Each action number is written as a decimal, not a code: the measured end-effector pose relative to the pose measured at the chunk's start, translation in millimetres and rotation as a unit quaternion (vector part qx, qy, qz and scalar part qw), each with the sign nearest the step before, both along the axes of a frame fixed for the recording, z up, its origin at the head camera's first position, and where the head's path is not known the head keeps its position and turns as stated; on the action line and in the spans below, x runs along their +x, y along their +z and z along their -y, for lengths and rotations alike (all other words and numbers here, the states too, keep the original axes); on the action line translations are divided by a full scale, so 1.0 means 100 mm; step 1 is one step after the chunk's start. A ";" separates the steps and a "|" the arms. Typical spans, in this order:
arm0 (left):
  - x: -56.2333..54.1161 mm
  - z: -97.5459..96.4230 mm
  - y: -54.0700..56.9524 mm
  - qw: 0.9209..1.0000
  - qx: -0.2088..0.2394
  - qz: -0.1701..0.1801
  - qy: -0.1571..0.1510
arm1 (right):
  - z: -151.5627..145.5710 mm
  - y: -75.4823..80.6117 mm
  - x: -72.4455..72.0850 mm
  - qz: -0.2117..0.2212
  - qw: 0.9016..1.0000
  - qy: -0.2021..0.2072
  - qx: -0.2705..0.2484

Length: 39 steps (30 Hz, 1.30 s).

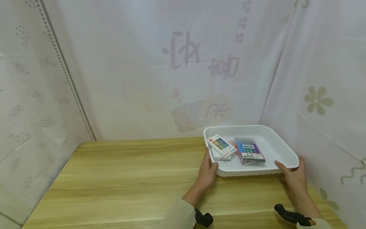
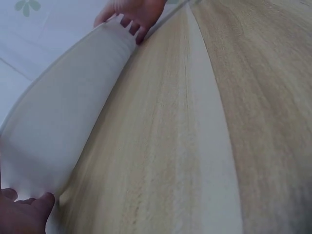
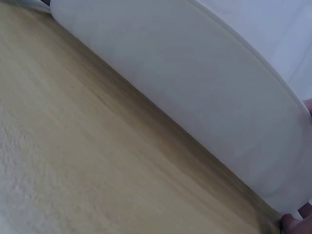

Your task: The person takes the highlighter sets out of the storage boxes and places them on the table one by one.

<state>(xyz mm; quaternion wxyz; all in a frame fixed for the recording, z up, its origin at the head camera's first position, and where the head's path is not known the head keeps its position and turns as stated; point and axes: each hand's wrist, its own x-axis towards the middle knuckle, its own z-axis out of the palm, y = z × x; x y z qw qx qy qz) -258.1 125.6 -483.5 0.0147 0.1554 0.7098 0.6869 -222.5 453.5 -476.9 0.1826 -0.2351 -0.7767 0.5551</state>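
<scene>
A white tray [image 1: 274,152] sits at the right rear of the table, held by both hands at its front corners. My left hand [image 1: 206,173] grips the left corner, thumb at the rim; its fingertips [image 2: 46,201] show low under the wall in the left wrist view. At the right corner my right hand [image 1: 295,176] has its thumb over the rim and its other fingers along the outside. Inside lie a white box with coloured sticks pictured on it [image 1: 221,144], another white box [image 1: 220,157] partly beneath it, and a clear pack of coloured pens [image 1: 250,151].
The wood-grain table [image 1: 128,178] stretches away to the left of the tray. Printed white curtains [image 1: 128,79] hang behind it, and the right-hand curtain [image 1: 328,133] comes close to the tray's right side. Black straps [image 1: 291,216] circle both wrists.
</scene>
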 end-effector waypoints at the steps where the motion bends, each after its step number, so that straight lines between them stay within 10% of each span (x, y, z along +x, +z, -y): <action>1: 0.00 0.01 0.00 1.000 -0.001 0.002 0.003 | 0.00 -0.01 0.00 -0.004 1.000 -0.003 -0.011; 39: 0.12 0.49 -0.11 0.999 0.013 0.026 0.026 | 0.42 -0.08 0.10 0.004 1.000 -0.018 0.002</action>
